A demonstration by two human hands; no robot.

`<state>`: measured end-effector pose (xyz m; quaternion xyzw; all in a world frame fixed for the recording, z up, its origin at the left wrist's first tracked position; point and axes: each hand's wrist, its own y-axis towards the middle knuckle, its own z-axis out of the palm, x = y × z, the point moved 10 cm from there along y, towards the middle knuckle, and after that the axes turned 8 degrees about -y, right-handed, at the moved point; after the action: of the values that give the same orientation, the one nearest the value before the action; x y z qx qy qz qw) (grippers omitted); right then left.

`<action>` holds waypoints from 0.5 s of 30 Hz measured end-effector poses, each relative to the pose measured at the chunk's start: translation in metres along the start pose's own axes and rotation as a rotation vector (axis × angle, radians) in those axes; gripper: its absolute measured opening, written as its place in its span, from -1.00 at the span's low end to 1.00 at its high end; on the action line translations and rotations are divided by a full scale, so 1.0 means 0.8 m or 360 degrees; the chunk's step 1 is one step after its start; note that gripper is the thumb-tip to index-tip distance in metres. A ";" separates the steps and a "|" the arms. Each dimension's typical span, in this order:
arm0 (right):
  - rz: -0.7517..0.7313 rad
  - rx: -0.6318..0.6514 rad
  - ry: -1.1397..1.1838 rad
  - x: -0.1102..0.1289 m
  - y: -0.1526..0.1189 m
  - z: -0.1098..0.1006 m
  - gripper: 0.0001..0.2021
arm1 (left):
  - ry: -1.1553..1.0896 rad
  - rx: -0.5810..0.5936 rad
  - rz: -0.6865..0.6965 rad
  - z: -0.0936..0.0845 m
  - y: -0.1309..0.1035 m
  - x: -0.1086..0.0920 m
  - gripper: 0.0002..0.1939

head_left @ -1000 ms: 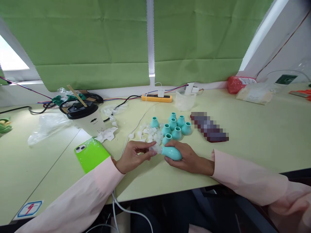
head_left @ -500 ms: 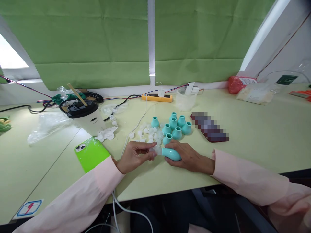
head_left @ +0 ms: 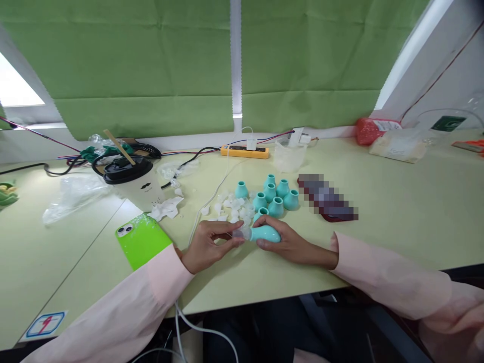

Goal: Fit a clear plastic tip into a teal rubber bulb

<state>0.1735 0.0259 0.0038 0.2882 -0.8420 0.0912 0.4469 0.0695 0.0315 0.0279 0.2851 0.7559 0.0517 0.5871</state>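
Head view: the right hand [head_left: 294, 242] has its grip round a teal bulb [head_left: 266, 233], long axis sideways, neck leftward at the clear piece [head_left: 242, 232] the left hand [head_left: 207, 245] pinches over the desk [head_left: 264, 282].

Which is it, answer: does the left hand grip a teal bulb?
No, the right hand holds the bulb; the left hand pinches a translucent piece.

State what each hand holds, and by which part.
Right hand: teal bulb, by its rounded body. Left hand: clear piece, by its outer end.
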 end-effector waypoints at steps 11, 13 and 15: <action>0.0258 0.0334 0.0418 -0.031 0.001 0.026 -0.70 | 0.0198 0.0050 0.0386 0.004 -0.006 -0.027 -0.72; 0.0256 0.0337 0.0408 -0.031 0.002 0.025 -0.69 | 0.0208 0.0059 0.0426 0.005 -0.007 -0.031 -0.73; 0.0248 0.0348 0.0400 -0.029 0.002 0.024 -0.69 | 0.0225 0.0063 0.0469 0.006 -0.009 -0.034 -0.73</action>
<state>0.1691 0.0289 -0.0260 0.2552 -0.7845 0.2517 0.5061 0.0751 0.0112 0.0473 0.4001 0.7462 0.1422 0.5128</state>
